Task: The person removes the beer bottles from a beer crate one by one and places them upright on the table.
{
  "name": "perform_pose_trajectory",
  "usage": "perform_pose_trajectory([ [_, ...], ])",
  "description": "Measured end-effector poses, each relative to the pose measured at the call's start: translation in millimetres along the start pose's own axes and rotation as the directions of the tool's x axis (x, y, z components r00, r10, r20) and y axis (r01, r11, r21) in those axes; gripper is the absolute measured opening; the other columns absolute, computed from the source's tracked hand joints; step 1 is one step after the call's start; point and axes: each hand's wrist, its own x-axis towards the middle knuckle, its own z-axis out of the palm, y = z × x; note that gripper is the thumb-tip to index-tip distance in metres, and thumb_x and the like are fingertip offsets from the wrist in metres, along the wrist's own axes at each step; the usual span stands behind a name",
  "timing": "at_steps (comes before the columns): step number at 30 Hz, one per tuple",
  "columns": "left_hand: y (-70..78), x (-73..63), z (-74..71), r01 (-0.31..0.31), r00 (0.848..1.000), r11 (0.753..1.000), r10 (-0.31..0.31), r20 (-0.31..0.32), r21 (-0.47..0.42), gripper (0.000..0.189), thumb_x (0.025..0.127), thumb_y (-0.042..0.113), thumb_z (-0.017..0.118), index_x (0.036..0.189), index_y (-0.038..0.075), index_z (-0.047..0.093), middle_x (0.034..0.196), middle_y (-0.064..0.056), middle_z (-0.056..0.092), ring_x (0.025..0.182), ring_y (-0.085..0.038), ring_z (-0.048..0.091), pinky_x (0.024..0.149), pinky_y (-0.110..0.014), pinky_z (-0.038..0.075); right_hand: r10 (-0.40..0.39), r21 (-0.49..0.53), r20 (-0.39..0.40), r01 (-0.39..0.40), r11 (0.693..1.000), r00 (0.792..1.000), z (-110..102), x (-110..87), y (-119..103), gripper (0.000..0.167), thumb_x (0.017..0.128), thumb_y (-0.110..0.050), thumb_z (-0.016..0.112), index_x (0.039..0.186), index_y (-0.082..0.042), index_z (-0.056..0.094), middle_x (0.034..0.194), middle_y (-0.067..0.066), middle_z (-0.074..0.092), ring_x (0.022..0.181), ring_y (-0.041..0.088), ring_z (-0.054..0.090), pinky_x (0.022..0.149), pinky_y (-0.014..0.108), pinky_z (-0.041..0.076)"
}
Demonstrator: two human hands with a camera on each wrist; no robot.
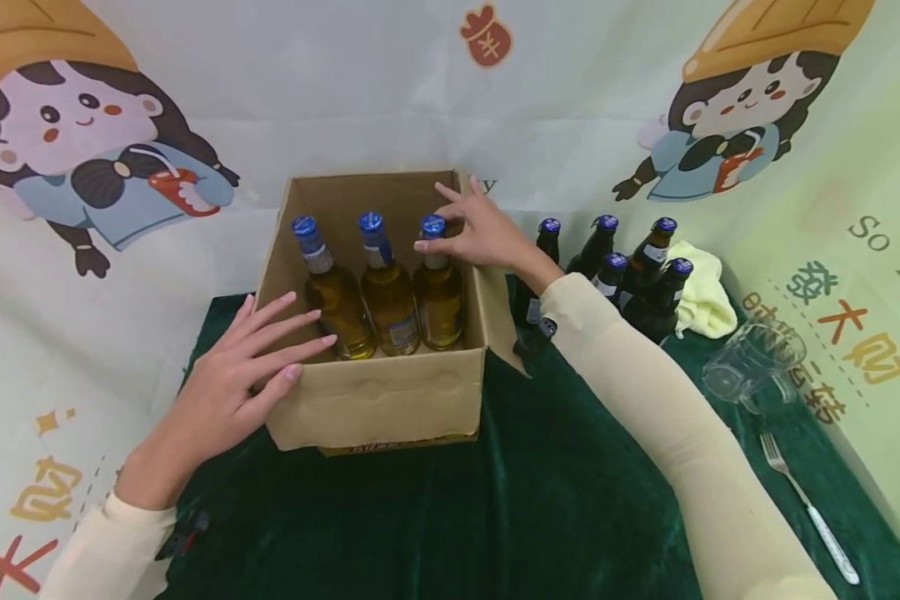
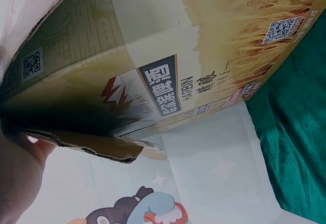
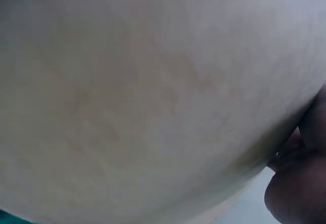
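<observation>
An opened cardboard beer box (image 1: 390, 396) stands on the table, with three blue-capped beer bottles upright in a row inside. My right hand (image 1: 487, 232) reaches over the box's right side and pinches the neck of the rightmost bottle (image 1: 441, 312) just under its cap. The middle bottle (image 1: 392, 312) stands close beside it, and the left bottle (image 1: 339, 308) leans slightly. My left hand (image 1: 232, 387) lies with fingers spread at the box's front left edge. The left wrist view shows the printed box side (image 2: 158, 86); a blurred cardboard surface (image 3: 153, 96) fills most of the right wrist view.
Right of the box stand several dark beer bottles (image 1: 648, 304) with blue caps. Behind them lies a pale yellow cloth (image 1: 701, 287). A glass mug (image 1: 753, 367) and a fork (image 1: 810, 504) are farther right on the green tablecloth (image 1: 562, 500). A printed backdrop (image 1: 390, 92) hangs behind.
</observation>
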Motion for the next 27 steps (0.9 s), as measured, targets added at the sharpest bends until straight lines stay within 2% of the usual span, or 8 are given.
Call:
perform_pose_trajectory([
  [3, 1.1, -0.2, 0.4, -0.003, 1.0, 1.0, 0.003, -0.004, 0.0, 0.036, 0.102, 0.025, 0.054, 0.135, 0.023, 0.067, 0.144, -0.012, 0.06, 0.154, -0.026, 0.03, 0.129, -0.053, 0.006, -0.047, 0.043, -0.029, 0.049, 0.998, 0.998, 3.3, -3.7, 1.1, 0.032, 0.093, -0.032, 0.073, 0.115, -0.008, 0.076, 0.161, 0.013, 0.039, 0.158, 0.028, 0.018, 0.129, 0.042, -0.01],
  [5, 1.6, 0.0, 0.9, -0.011, 1.0, 1.0, 0.011, -0.008, -0.005, 0.035, 0.103, 0.026, 0.054, 0.135, 0.022, 0.067, 0.144, -0.012, 0.06, 0.154, -0.026, 0.031, 0.129, -0.053, 0.006, -0.056, 0.115, -0.046, 0.061, 0.992, 0.997, 5.4, -8.1, -0.4, 0.028, 0.094, -0.029, 0.072, 0.114, -0.009, 0.076, 0.159, 0.011, 0.043, 0.159, 0.026, 0.016, 0.128, 0.039, -0.012],
  [8, 1.4, 1.4, 1.0, -0.022, 1.0, 1.0, 0.021, -0.023, -0.013, 0.035, 0.103, 0.028, 0.052, 0.135, 0.022, 0.067, 0.144, -0.013, 0.061, 0.153, -0.027, 0.031, 0.129, -0.054, 0.006, -0.094, 0.277, -0.083, 0.114, 0.954, 0.992, 7.1, -15.7, -7.3, 0.025, 0.096, -0.02, 0.069, 0.115, -0.005, 0.075, 0.146, 0.013, 0.058, 0.157, 0.026, 0.023, 0.129, 0.034, -0.009],
  [10, 1.0, 2.8, 0.6, -0.027, 0.999, 1.0, 0.027, -0.034, -0.014, 0.035, 0.104, 0.029, 0.052, 0.134, 0.022, 0.067, 0.144, -0.013, 0.061, 0.153, -0.029, 0.033, 0.129, -0.055, 0.007, -0.123, 0.391, -0.109, 0.156, 0.907, 0.986, 7.7, -20.3, -13.6, 0.024, 0.097, -0.015, 0.067, 0.116, -0.002, 0.074, 0.137, 0.014, 0.066, 0.153, 0.024, 0.033, 0.13, 0.032, 0.003],
  [12, 0.5, 3.9, 0.0, -0.028, 0.999, 1.0, 0.027, -0.041, -0.012, 0.035, 0.103, 0.029, 0.052, 0.134, 0.022, 0.067, 0.144, -0.013, 0.061, 0.152, -0.03, 0.033, 0.129, -0.055, 0.007, -0.157, 0.472, -0.148, 0.21, 0.856, 0.976, 7.7, -24.4, -20.8, 0.022, 0.099, -0.01, 0.064, 0.116, 0.001, 0.072, 0.125, 0.016, 0.072, 0.139, 0.021, 0.054, 0.126, 0.03, 0.024],
  [16, -0.1, 3.6, -0.5, -0.019, 0.999, 1.0, 0.018, -0.037, -0.007, 0.036, 0.103, 0.027, 0.053, 0.135, 0.022, 0.067, 0.144, -0.012, 0.06, 0.153, -0.029, 0.032, 0.129, -0.054, 0.007, -0.172, 0.561, -0.207, 0.261, 0.785, 0.963, 6.8, -33.6, -36.2, 0.02, 0.1, -0.008, 0.061, 0.116, 0.002, 0.069, 0.122, 0.016, 0.073, 0.116, 0.02, 0.068, 0.102, 0.034, 0.054],
  [22, 0.0, 1.0, 2.3, 0.0, 1.0, 1.0, 0.0, -0.019, -0.003, 0.037, 0.101, 0.023, 0.055, 0.137, 0.023, 0.065, 0.145, -0.012, 0.059, 0.154, -0.026, 0.03, 0.129, -0.054, 0.006, -0.207, 0.564, -0.297, 0.346, 0.749, 0.932, 3.0, -44.5, -57.7, 0.018, 0.1, -0.006, 0.06, 0.112, 0.002, 0.069, 0.117, 0.017, 0.074, 0.105, 0.022, 0.073, 0.098, 0.037, 0.056],
  [27, 1.0, 0.6, 3.1, 0.003, 1.0, 1.0, -0.004, -0.028, -0.007, 0.038, 0.1, 0.023, 0.056, 0.137, 0.024, 0.065, 0.145, -0.012, 0.06, 0.154, -0.024, 0.03, 0.129, -0.053, 0.006, -0.16, 0.623, -0.334, 0.345, 0.702, 0.929, -8.3, -55.3, -77.9, 0.019, 0.1, -0.005, 0.059, 0.114, 0.005, 0.068, 0.116, 0.02, 0.074, 0.107, 0.024, 0.074, 0.099, 0.041, 0.057],
])
